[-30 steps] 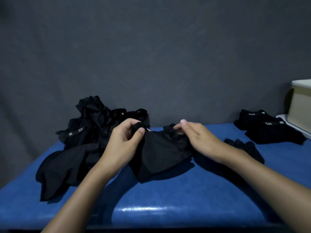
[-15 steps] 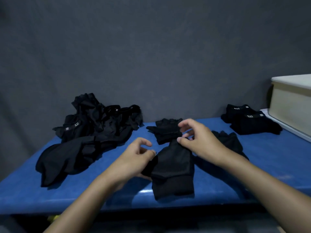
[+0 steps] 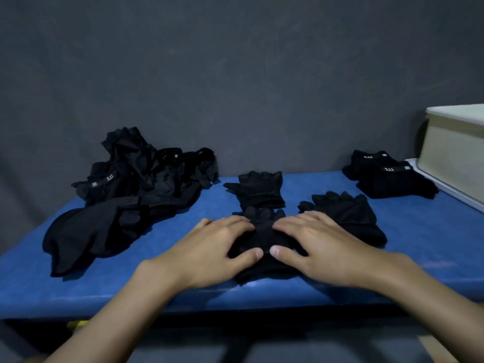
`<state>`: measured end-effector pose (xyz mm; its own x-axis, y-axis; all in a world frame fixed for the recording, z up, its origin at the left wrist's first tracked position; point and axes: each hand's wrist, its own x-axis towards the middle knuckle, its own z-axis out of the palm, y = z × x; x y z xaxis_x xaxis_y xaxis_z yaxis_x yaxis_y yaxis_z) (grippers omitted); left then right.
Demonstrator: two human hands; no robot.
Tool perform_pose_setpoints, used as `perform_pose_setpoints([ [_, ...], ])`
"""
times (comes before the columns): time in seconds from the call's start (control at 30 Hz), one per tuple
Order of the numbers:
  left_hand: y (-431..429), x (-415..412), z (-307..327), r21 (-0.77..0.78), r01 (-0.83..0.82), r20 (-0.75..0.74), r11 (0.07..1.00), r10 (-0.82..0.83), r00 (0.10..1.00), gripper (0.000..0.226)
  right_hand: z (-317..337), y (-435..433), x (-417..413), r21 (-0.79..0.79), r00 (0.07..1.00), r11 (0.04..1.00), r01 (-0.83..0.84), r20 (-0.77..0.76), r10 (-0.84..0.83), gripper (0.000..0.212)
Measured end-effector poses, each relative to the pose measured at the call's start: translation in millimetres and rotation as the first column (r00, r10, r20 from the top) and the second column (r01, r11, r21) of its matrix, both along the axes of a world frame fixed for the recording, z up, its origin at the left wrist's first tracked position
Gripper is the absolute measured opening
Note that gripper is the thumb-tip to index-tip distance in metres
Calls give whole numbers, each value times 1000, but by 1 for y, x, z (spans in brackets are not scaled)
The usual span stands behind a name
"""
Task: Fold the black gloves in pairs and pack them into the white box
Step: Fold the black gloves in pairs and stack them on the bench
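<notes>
blue table (image 3: 421, 231), black gloves (image 3: 259, 191), seemingly white box (image 3: 457, 161)

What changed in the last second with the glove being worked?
The glove went from being held up in both hands down onto the blue table. The left hand and right hand let go their pinches and now press flat on it. The loose pile, folded pairs and white box stayed put.
</notes>
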<state>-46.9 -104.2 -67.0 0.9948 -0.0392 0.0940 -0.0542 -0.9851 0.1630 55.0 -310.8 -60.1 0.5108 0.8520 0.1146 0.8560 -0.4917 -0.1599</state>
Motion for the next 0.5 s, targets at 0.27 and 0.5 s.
perform_pose_setpoints([
  [0.27,3,1,3,-63,-32,1,997,32,999,86,3,-4,-3,79,991,990,-113,-61,118,72],
  [0.5,11,-3,2,1,-43,-55,999,43,998,91,3,5,-3,230,986,971,-59,-140,94,64],
])
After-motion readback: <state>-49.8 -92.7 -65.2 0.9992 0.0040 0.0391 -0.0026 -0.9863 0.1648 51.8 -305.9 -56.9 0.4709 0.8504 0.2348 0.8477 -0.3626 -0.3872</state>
